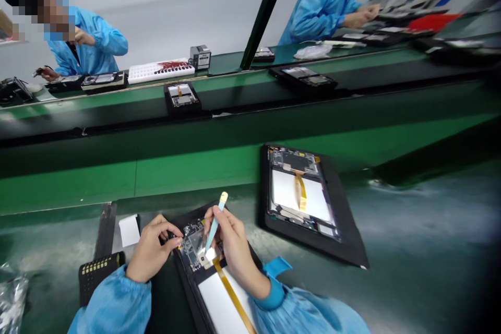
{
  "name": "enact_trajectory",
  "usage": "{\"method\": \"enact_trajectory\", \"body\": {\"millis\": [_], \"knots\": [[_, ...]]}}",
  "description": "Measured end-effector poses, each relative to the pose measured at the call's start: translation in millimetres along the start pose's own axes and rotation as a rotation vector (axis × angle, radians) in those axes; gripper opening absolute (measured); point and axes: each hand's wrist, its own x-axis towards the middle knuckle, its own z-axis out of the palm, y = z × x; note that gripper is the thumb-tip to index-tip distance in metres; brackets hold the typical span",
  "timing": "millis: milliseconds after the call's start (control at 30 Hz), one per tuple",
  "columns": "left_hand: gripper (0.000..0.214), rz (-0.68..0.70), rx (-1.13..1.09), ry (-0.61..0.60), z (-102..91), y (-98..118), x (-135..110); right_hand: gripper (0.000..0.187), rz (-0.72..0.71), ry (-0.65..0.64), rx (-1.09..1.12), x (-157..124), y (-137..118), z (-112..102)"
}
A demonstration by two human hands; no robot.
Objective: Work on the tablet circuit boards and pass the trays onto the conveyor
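Note:
An opened tablet [219, 292] lies in a black tray in front of me, its circuit board, white battery and an orange flex cable showing. My left hand [151, 250] is closed, its fingertips pinching the board's left edge at the tablet's top. My right hand [235, 245] is closed round a pale blue plastic stick [214, 222], whose tip touches the board [193, 242].
A second opened tablet in a black tray [352, 229] lies to the right. A white slip [129, 229] and a black block with gold dots [97, 271] sit at the left. Green conveyor belts carry more trays; people in blue coats work at the far side.

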Motion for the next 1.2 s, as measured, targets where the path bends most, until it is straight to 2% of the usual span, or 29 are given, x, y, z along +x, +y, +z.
{"method": "enact_trajectory", "body": {"millis": [667,967,1200], "knots": [[0.019,0.014,-0.089,-0.106,-8.4,-5.6,5.2,0.046,-0.005,0.001,0.013,1.6,-0.8,0.4],[0.014,-0.014,-0.08,-0.06,-5.3,-5.3,3.7,0.046,-0.013,-0.008,0.012,1.5,-0.7,0.1],[0.014,-0.01,-0.103,-0.074,-5.0,-7.8,6.2,0.046,-0.019,-0.006,0.014,1.4,-1.7,0.8]]}}
